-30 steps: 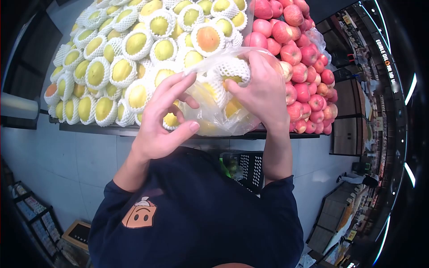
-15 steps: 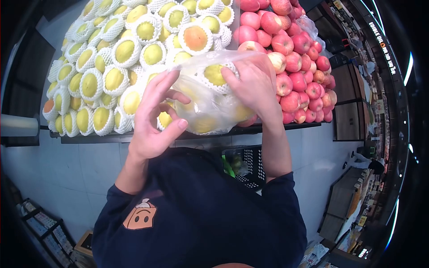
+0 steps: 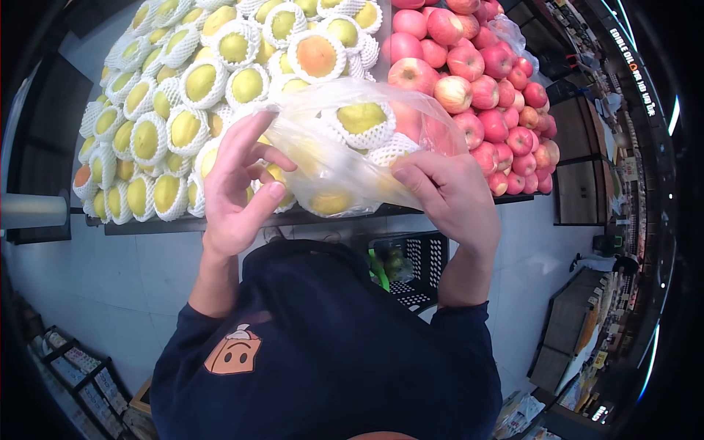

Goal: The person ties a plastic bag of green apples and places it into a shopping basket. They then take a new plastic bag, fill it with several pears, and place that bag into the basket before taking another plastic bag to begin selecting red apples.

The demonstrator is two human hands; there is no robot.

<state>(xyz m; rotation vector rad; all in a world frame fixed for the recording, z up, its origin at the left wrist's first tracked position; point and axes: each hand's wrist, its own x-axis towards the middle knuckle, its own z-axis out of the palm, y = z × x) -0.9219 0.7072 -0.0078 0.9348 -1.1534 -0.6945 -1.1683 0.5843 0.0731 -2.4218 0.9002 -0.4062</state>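
A clear plastic bag [image 3: 315,158] lies over the front of the fruit display, with several yellow-green fruits in white foam nets in or beneath it. My right hand [image 3: 451,194] pinches the bag's right side between thumb and fingers. At the bag's left edge is my left hand [image 3: 242,180], its fingers apart and curved, with the palm turned towards the bag. One netted fruit [image 3: 361,117] shows through the film between my hands. Whether the left fingertips touch the film is hard to tell.
Netted yellow-green fruits [image 3: 149,139] are piled at the left, red apples [image 3: 484,93] at the right. A black basket [image 3: 422,268] with a bag of green produce stands below the display edge. Shelves [image 3: 81,381] stand at lower left; a person [image 3: 605,263] is far right.
My right hand has moved right and down from on top of the netted fruit to the bag's right side, stretching the film. My left hand has shifted slightly left.
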